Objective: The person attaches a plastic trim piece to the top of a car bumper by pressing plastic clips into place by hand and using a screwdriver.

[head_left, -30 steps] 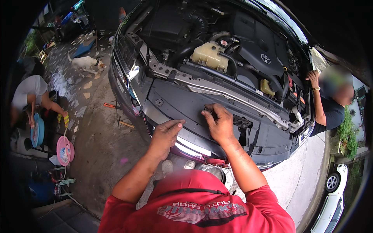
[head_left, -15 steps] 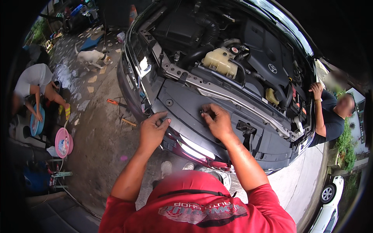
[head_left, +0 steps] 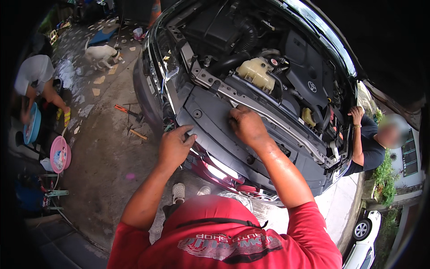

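Here, a person in a red shirt bends over the front of a dark car [head_left: 145, 94], whose black plastic cover [head_left: 212, 121] lies between a metal bar [head_left: 268, 113] and the bumper. The right hand [head_left: 249, 128] is over this cover, fingers curled together, and whether they grip anything cannot be told; the left hand [head_left: 175, 145], near the cover's front edge, has thumb and forefinger a narrow gap apart. Across the engine, a co-worker's hand [head_left: 357, 114] rests on the car's side.

panel [head_left: 210, 120] before the engine bay [head_left: 298, 65] — dog [head_left: 101, 54] and tools [head_left: 138, 134] left of the car [head_left: 145, 85], co-worker [head_left: 372, 143] right
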Motion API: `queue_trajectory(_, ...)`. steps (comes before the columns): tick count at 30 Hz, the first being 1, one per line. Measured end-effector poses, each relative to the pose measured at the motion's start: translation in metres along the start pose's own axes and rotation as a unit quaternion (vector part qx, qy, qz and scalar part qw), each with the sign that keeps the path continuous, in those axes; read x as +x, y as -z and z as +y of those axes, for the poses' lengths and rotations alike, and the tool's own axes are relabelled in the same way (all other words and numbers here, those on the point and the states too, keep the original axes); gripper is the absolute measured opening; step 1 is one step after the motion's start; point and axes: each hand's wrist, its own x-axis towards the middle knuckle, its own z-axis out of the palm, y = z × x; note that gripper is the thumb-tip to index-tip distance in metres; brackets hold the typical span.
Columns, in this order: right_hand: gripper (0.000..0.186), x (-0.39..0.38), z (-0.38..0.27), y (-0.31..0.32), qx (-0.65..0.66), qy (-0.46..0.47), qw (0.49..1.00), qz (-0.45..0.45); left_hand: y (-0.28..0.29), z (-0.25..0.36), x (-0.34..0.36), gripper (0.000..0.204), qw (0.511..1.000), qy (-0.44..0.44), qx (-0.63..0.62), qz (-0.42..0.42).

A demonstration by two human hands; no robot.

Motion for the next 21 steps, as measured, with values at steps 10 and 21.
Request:
queue_trajectory(10, 0.017, -0.001, 0.003, -0.012, -0.013, -0.028, 0.999, -0.025, -0.002, 0.003, 0.001, 0.038, 1.0, -0.01, -0.008, -0.028)
queue_trajectory(21, 0.018, 0.04, -0.021, -0.017, 0.224, -0.042, 0.973, -0.038, -0.01, -0.008, 0.006, 0.045, 0.994, -0.059, 0.071, -0.058)
